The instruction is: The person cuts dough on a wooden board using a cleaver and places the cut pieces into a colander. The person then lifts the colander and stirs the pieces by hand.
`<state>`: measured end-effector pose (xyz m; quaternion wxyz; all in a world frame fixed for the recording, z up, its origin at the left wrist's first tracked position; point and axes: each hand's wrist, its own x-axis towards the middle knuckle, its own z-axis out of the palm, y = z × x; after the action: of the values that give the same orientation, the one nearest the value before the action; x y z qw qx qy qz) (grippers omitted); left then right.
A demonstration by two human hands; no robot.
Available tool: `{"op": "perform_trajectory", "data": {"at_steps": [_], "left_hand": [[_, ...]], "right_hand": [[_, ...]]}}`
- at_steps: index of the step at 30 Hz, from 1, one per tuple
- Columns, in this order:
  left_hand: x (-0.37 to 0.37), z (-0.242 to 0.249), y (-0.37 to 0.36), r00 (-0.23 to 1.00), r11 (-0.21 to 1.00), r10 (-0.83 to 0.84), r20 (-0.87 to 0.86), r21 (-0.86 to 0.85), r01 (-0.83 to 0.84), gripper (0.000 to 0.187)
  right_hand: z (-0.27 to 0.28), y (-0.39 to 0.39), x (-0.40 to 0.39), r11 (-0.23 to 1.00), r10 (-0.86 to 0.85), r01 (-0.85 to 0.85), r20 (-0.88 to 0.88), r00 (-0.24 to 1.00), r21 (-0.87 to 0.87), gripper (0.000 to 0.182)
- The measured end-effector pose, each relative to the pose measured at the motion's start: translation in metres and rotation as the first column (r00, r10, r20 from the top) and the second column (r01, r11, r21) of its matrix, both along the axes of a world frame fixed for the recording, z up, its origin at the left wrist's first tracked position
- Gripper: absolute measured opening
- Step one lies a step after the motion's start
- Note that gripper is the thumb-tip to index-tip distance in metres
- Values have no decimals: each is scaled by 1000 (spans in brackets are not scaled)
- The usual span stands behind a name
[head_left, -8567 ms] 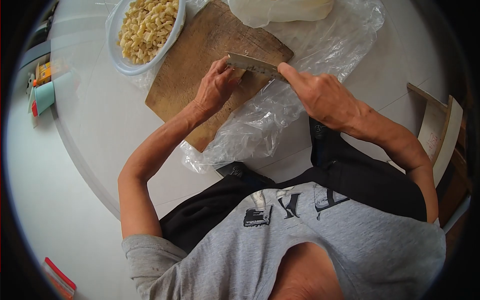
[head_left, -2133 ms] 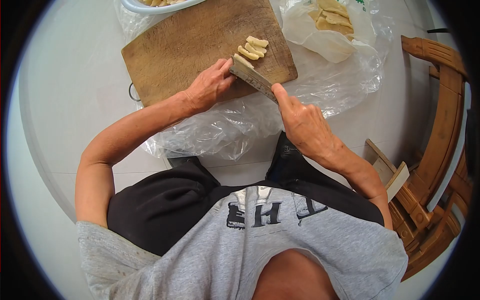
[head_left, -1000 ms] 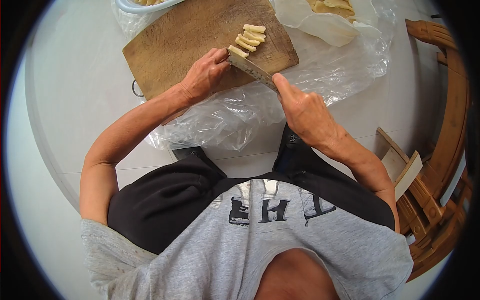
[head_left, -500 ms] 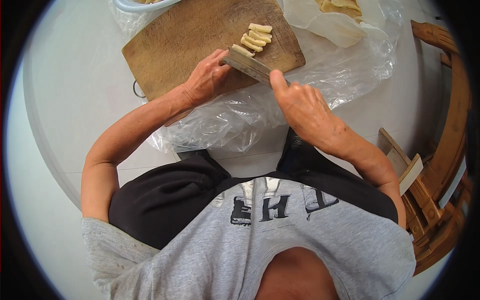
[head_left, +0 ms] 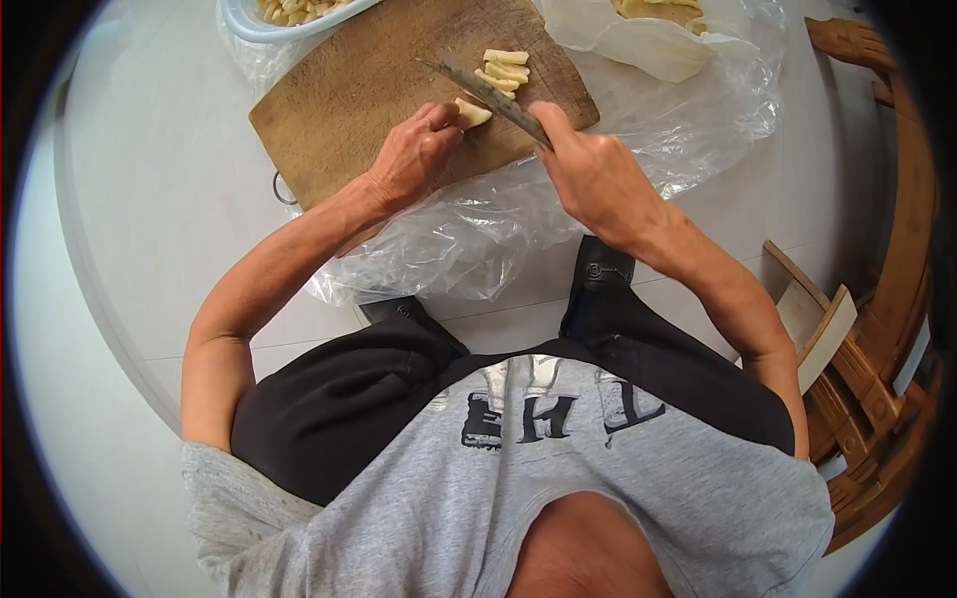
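Observation:
My left hand [head_left: 414,149] rests near the front edge of the wooden board [head_left: 349,100], its fingers closed on a pale yellow piece [head_left: 473,113]. In my right hand [head_left: 598,169] is the handle end of a knife [head_left: 493,98], whose dark blade points up and left across the board. The blade lies between the held piece and several cut pale strips [head_left: 506,70], and partly hides the lowest strips. My right fingers wrap round the handle, which is mostly hidden.
A light blue basin [head_left: 261,34] with many pale pieces stands behind the board at the left. Clear plastic sheeting [head_left: 449,244] lies under the board. A white bag [head_left: 608,35] with yellow slices is at the back right. Wooden furniture [head_left: 882,329] stands on the right.
The knife and my right hand have moved up and slightly left, so the blade sits nearer the strips. More of the piece at my left fingers shows. The view has shifted slightly.

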<state>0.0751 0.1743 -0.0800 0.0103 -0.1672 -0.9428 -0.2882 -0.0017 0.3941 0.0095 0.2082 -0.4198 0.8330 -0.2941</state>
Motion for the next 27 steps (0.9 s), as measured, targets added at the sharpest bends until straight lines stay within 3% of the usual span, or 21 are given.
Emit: {"op": "perform_trajectory", "data": {"at_steps": [11,19,22,25,27], "left_hand": [[3,0,0,1000,1000,-15,-5,-6,14,11],[6,-6,-4,994,998,-42,-99,48,47,17],[10,-6,-5,999,999,-49,16,16,49,22],[4,-9,-2,988,997,-63,-143,44,70,25],[7,-10,1,991,999,-39,-126,33,44,28]], "right_hand": [[8,15,19,977,115,-99,-76,990,189,30],[14,1,11,942,174,-167,1,985,292,29],[16,-12,6,939,169,-161,-1,986,305,25],[6,-24,-4,958,117,-105,-30,993,265,22],[-2,-24,-2,969,86,-80,-17,996,235,21]]}}
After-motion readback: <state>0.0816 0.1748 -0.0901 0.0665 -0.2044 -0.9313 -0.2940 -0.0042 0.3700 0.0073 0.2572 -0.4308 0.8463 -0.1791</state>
